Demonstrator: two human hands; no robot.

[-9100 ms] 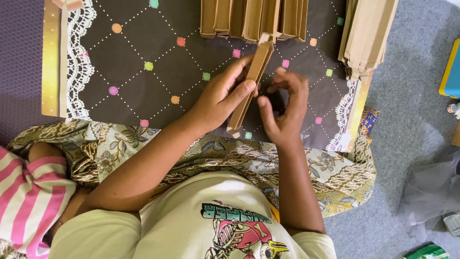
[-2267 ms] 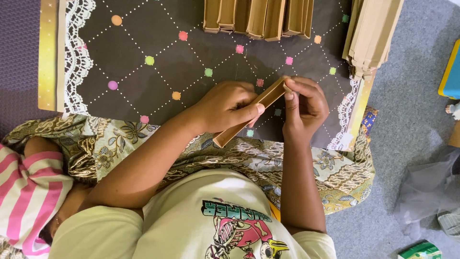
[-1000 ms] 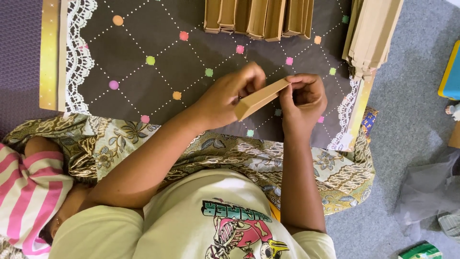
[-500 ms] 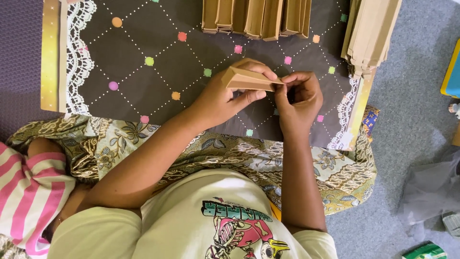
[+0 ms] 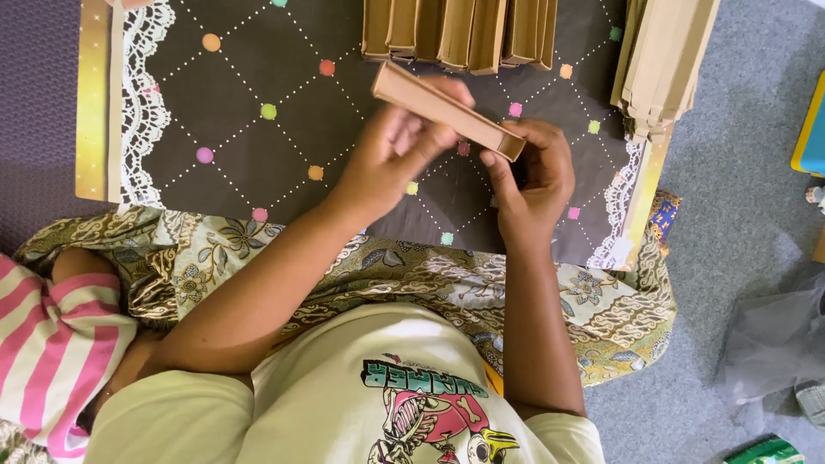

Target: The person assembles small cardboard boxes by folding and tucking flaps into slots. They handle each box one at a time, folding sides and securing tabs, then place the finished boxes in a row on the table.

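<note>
Near the upper centre of the frame, we see a long, narrow brown cardboard piece [image 5: 447, 110] held slanting from upper left to lower right above a dark cloth [image 5: 284, 146] patterned with dotted diamonds and coloured spots. Our left hand [image 5: 397, 150] grips it from below, fingers curled together against its underside; how many fingers actually touch it we cannot tell, since the piece covers their tips. Our right hand [image 5: 531, 176] closes on the lower right end, thumb and fingertips pinched on it, with the palm side turned away from view.

Along the top edge, a row of similar folded cardboard pieces [image 5: 460, 33] is cut off by the frame, so its full length is hidden. At the upper right, a stack of flat cardboard sheets [image 5: 666, 56] is likewise cropped. White lace trim [image 5: 142, 103] borders the cloth at the left. Below, a patterned batik fabric [image 5: 412, 275] covers the lap. At the lower left, a pink-and-white striped garment [image 5: 51, 344] is only partly visible, and whom it belongs to is unclear.
</note>
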